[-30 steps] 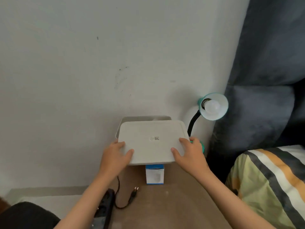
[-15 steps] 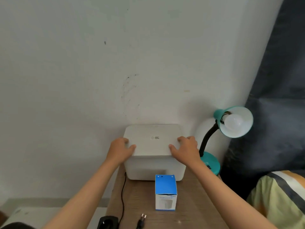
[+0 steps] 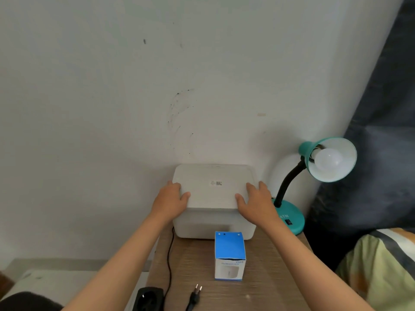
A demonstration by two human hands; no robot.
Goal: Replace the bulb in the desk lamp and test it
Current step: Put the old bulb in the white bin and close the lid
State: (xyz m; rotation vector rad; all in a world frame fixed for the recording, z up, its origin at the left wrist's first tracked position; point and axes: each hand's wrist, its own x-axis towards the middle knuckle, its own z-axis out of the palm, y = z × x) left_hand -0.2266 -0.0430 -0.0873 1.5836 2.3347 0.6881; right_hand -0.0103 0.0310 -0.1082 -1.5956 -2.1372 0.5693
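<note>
A teal desk lamp (image 3: 292, 217) with a black gooseneck stands at the back right of the small wooden table (image 3: 271, 279). A white bulb (image 3: 328, 162) sits in its shade. A small blue and white carton (image 3: 229, 257) stands upright in the middle of the table. Behind it is a white plastic box (image 3: 213, 225) with its lid (image 3: 215, 191) lying flat on top. My left hand (image 3: 171, 199) grips the lid's front left corner. My right hand (image 3: 258, 202) grips its front right corner, close to the lamp's base.
The lamp's black plug (image 3: 195, 295) lies loose near the table's front edge. A black power strip (image 3: 148, 298) sits at the front left, with a black cord (image 3: 169, 261) running up past the box. A dark curtain (image 3: 381, 131) and striped bedding (image 3: 381, 270) crowd the right.
The lid was tilted up in both hands above the box. It has come down flat onto the box, and my hands stay on its front corners. My view shifted left.
</note>
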